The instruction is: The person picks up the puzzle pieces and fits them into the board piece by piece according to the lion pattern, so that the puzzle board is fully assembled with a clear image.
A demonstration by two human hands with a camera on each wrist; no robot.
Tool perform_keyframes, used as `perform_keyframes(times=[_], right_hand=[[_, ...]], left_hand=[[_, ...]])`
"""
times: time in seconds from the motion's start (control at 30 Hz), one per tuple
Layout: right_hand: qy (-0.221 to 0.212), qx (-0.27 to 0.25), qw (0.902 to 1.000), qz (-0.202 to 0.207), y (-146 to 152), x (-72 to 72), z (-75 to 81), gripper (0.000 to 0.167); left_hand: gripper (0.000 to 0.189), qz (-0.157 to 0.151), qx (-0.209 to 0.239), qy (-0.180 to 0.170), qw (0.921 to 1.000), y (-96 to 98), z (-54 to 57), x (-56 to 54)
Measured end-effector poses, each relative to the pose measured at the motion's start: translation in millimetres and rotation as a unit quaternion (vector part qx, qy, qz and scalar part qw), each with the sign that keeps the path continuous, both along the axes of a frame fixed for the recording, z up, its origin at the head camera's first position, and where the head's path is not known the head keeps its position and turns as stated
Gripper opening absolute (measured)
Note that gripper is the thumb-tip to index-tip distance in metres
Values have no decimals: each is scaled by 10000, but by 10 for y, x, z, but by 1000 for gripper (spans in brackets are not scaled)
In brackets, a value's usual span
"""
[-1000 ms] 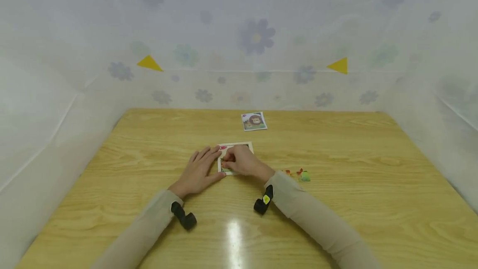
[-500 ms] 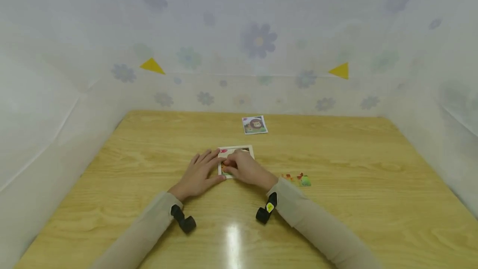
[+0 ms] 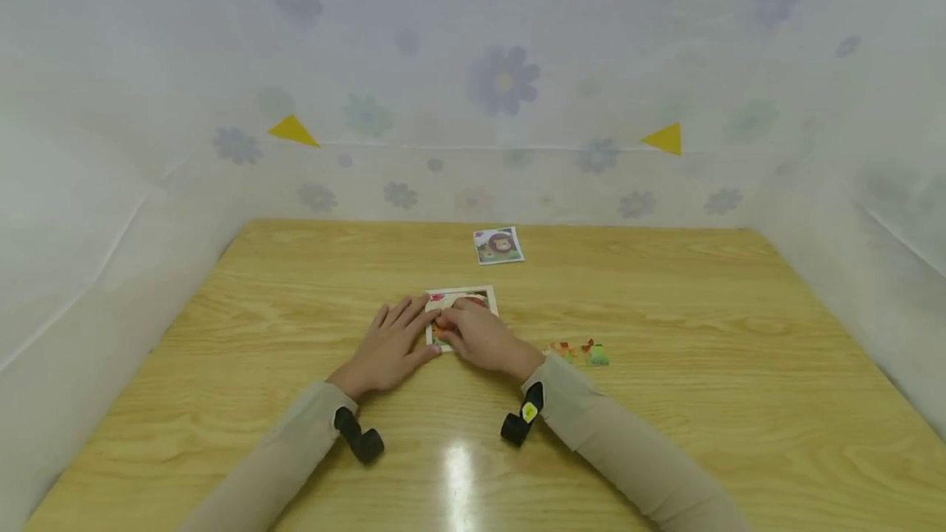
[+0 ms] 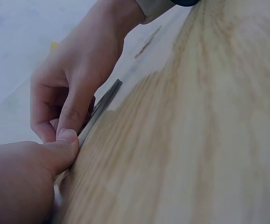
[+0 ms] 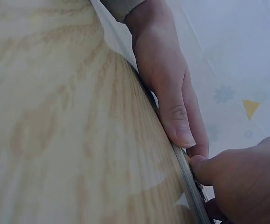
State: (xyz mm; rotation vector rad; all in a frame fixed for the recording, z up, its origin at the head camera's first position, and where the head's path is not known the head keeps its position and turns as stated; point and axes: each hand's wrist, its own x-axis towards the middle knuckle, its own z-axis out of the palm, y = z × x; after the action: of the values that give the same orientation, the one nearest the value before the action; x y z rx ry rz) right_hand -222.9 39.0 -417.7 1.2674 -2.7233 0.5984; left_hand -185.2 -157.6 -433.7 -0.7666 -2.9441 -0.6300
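A small picture puzzle in a white-edged tray lies flat before me in the head view. My left hand rests at its left side, fingers spread, thumb at the near corner. Over the tray, my right hand has its fingers curled and pinches a puzzle piece, orange where it shows; most of it is hidden. Side-on in the left wrist view, the tray's rim shows beneath the right hand. In the right wrist view, the left thumb touches the tray's near edge.
Several loose puzzle pieces, red, orange and green, lie right of the tray by the right sleeve. A lion picture card lies farther back on the wooden table. Flower-patterned white sheeting surrounds the table.
My right fingers have shifted slightly within the tray, and more of the brown picture shows at its top right. The left hand stays at the tray's side. The head view has shifted slightly.
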Motion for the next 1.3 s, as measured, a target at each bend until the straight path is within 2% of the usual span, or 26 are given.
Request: perform_keyframes(times=[0.17,0.33,0.6,0.9,1.1,1.3], right_hand=[[-77,16,9998,160,25,-30,32,19],[-272,-25,9984,497,74,-111,24,21],[-618,208,9947,800,105,-199,21,25],[-952,492,9928,537,95,-185,141,25],[-807,663,9942,242,77,-165,158,28],[-817,637,9937,431,106,-205,143,30]], left_hand=[[62,92,-57,44,9999,1,14,4],[63,130,-51,7,9999,8,-4,7],[63,223,12,-32,9997,22,-8,44],[63,195,57,-54,9998,22,-26,-10],[63,236,146,-109,9996,28,-6,-3],[64,244,141,-66,9996,37,-5,-9]])
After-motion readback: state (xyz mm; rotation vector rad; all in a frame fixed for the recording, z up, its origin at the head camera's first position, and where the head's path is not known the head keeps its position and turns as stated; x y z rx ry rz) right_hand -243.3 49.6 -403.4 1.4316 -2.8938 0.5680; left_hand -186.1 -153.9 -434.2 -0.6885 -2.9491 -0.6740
